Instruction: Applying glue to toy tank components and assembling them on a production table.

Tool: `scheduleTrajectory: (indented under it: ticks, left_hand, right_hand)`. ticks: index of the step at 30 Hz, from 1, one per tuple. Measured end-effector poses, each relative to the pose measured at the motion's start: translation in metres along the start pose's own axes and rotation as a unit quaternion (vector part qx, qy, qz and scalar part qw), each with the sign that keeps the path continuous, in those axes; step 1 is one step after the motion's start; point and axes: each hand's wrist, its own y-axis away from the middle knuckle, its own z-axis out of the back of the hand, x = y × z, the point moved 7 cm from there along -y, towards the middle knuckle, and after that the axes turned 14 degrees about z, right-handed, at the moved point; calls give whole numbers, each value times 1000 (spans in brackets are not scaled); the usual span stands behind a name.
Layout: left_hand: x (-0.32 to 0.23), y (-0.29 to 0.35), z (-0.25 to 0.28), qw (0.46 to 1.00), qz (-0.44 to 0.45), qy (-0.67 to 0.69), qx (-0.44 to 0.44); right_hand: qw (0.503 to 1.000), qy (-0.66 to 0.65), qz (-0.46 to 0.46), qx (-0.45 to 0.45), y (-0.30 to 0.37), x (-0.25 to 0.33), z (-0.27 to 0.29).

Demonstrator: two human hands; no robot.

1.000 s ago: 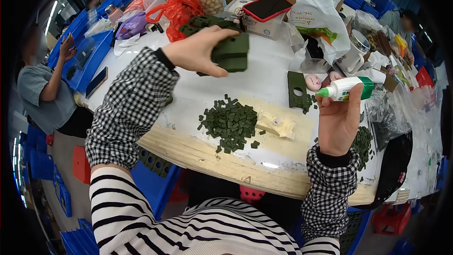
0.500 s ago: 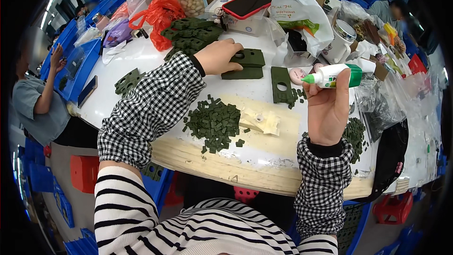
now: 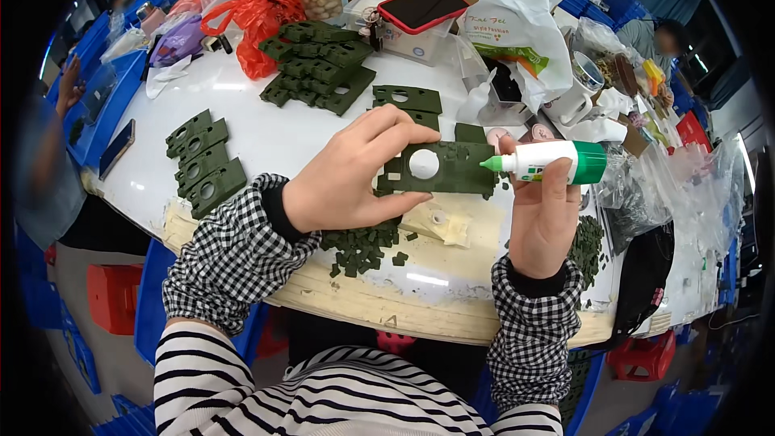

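Note:
My left hand (image 3: 347,168) grips a dark green plastic plate (image 3: 462,168) by its left end, thumb below and fingers above. The plate has a round hole, through which white shows. In my right hand (image 3: 539,222) is a white glue bottle (image 3: 557,161) with a green base, lying sideways. Its light green nozzle points left, right by the plate's right end; I cannot tell if it touches. Below the plate, a heap of small green pieces (image 3: 362,250) lies beside a cream-coloured block (image 3: 446,224). Another green plate (image 3: 410,98) lies just beyond my left hand.
Stacked green plates (image 3: 319,64) lie at the far left, with a row of plates (image 3: 207,165) nearer. Behind are a red plastic bag (image 3: 262,20), a red-edged phone (image 3: 424,8) and a white plastic bag (image 3: 517,24). More small pieces (image 3: 588,249) lie right; a person (image 3: 44,165) sits left.
My left hand has picked up a green plate and brought it nearer, over the cream block. The glue bottle has moved slightly down and left, close to the plate. The view has shifted.

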Motion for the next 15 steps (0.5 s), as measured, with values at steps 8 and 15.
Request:
scheduleTrajectory:
  ticks: [8, 15]
  left_hand:
    - [-5, 7, 0, 999, -22, -36, -28]
    - [-5, 10, 0, 998, -31, -47, -37]
  right_hand:
    - [996, 75, 4, 40, 7, -4, -6]
    - [998, 53, 4, 36, 11, -8, -6]
